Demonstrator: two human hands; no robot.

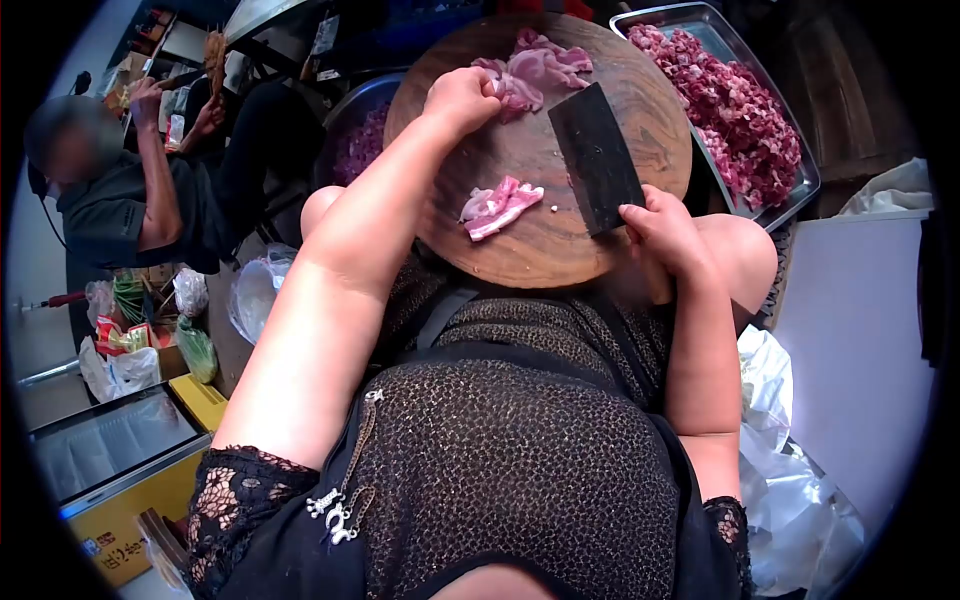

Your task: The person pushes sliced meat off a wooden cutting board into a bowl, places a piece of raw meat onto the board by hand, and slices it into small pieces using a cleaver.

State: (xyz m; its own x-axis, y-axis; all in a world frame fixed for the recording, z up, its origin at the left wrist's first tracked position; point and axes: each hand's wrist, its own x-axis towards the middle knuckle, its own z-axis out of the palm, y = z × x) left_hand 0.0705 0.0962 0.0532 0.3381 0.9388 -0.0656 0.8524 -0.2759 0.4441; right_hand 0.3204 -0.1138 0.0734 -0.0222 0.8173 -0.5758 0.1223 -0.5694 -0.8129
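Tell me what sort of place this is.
Probably a food-preparation workspace: a round brown wooden chopping board bearing raw pink meat, a dark rectangular metal cleaver, and a silver rectangular metal tray of chopped red meat.

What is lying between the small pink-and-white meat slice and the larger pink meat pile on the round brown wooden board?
Between the slice and the pile, the head view shows bare board.

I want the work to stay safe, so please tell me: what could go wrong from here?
The left grip is at the pink meat, while the right grip holds the cleaver over the same wooden board; a chop landing too close might cut the left grip. Meat pieces are heaped in the metal tray, so some could fall over its rim.
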